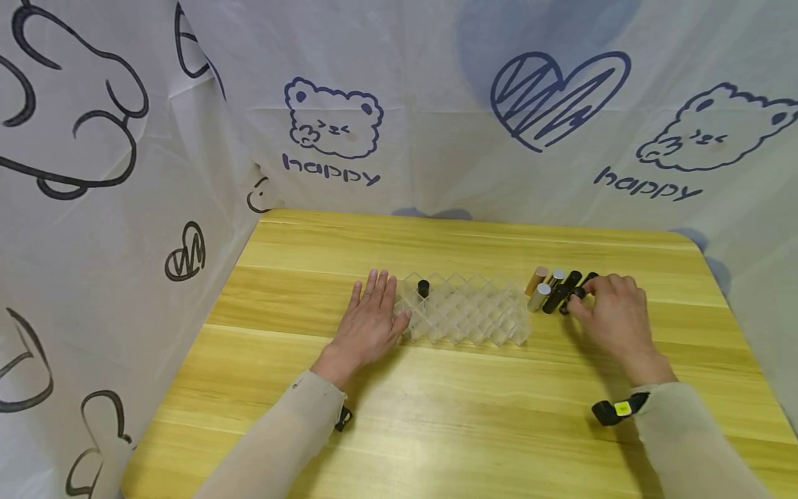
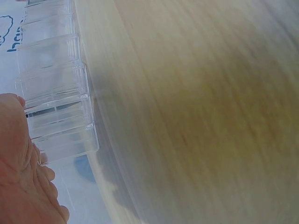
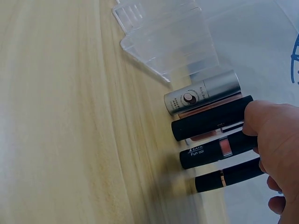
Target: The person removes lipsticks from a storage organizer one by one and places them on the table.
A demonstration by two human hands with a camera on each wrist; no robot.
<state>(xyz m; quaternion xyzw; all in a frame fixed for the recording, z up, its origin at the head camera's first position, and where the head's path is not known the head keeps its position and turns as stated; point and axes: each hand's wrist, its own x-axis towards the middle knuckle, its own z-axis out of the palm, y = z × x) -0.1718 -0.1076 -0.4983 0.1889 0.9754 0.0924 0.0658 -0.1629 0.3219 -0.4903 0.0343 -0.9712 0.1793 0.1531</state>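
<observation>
A clear plastic lipstick organizer (image 1: 467, 315) with diamond-shaped compartments stands on the table; one black-capped tube (image 1: 424, 288) sits in a compartment near its left end. My left hand (image 1: 372, 320) rests against that end, fingers straight and thumb by the near corner. To the organizer's right, my right hand (image 1: 614, 315) pinches the top of a black lipstick tube (image 3: 205, 151) with a small coloured window. Around it stand a silver tube (image 3: 203, 93), a plain black tube (image 3: 210, 119) and a black tube with a gold ring (image 3: 229, 177). The right fingertips are partly hidden.
A gold tube (image 1: 536, 281) and another silver-topped tube (image 1: 555, 278) stand at the back of the group. The wooden table (image 1: 436, 416) meets a white printed cloth (image 1: 424, 138) behind and at the sides.
</observation>
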